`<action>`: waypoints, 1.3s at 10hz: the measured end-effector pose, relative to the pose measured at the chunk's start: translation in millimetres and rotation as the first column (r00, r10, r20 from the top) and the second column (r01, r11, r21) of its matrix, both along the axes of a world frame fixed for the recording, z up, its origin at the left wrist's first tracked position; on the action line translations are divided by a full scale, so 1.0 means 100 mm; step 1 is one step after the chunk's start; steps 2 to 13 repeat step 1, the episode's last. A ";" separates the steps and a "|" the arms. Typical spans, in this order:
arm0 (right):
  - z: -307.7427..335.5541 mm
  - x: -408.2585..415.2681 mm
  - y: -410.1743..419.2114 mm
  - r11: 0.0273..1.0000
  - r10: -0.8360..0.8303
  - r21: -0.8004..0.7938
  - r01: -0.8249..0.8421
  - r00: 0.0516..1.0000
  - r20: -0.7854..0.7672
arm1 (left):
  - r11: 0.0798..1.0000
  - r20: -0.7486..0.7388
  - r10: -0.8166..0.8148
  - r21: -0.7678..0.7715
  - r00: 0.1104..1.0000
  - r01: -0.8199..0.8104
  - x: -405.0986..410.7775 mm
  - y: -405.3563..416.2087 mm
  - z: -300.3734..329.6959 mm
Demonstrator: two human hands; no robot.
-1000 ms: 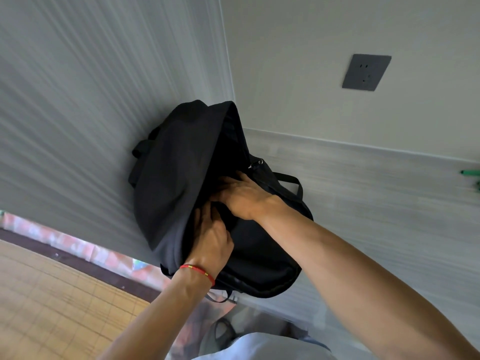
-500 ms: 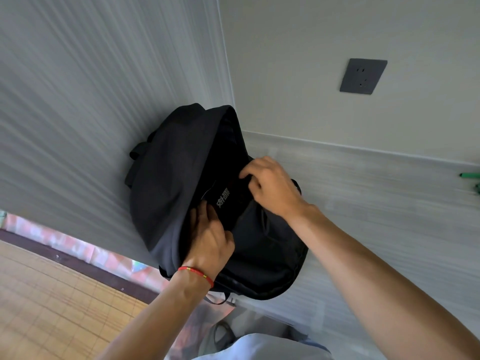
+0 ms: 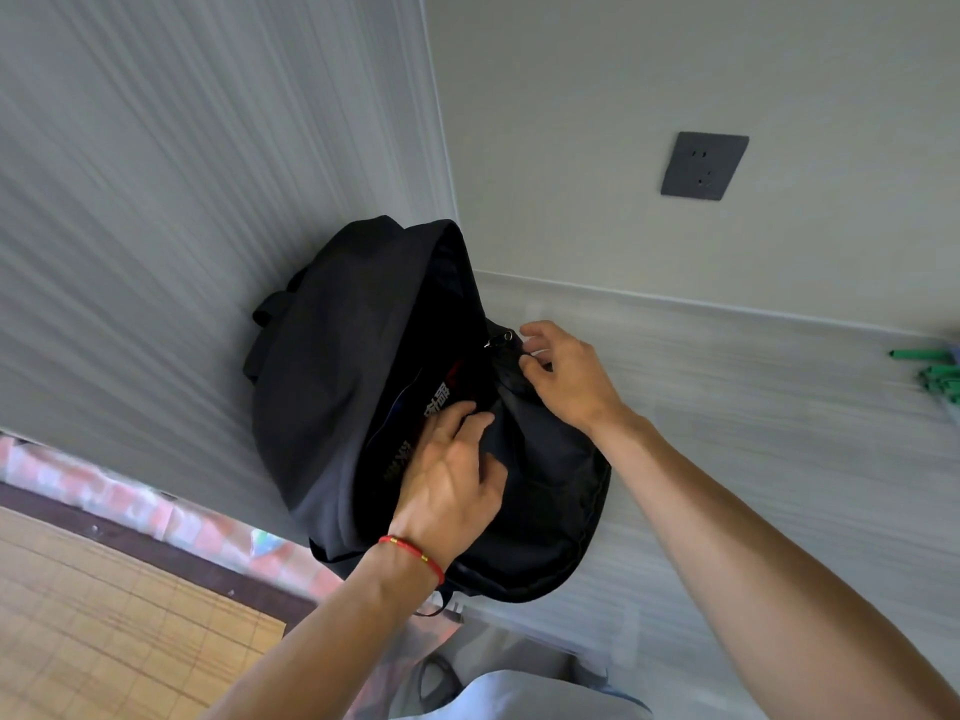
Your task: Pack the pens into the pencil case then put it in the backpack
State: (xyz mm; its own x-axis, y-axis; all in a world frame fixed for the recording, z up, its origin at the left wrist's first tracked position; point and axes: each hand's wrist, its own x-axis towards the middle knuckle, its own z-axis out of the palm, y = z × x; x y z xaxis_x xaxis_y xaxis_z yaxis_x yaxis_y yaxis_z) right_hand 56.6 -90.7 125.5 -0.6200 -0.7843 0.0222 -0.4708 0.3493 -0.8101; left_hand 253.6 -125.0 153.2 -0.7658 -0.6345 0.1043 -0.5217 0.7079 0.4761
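Head view. Item: black backpack, lying on a grey wood-grain table, main opening unzipped and gaping between the two hands. Inside the opening, just beyond the left fingertips: a dark item with white printed characters and a red patch; whether this is the pencil case cannot be told. Left hand: palm down on the backpack's front panel at the near edge of the opening, fingers bent, tips pressing the fabric at the lip; a firm grip on anything is not shown. Red cord bracelet on the left wrist. Right hand: at the far right edge of the opening, fingers half curled and spread, tips touching the black fabric; metal zipper pull just left of its fingertips, apart from them. Green pens: on the table well to the right of the right hand, at the frame edge. Dark wall socket: on the wall above and beyond the right hand
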 end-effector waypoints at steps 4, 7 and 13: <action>0.04 0.00 0.14 0.990 -0.094 -0.097 0.102 0.992 0.087 | 0.988 -0.144 0.040 0.152 0.989 -0.018 0.00 0.01 0.13; 0.04 0.00 0.14 0.990 -0.094 -0.097 0.102 0.992 0.087 | 0.988 -0.144 0.040 0.152 0.989 -0.018 0.00 0.01 0.13; 0.04 0.00 0.14 0.990 -0.094 -0.097 0.102 0.992 0.087 | 0.988 -0.144 0.040 0.152 0.989 -0.018 0.00 0.01 0.13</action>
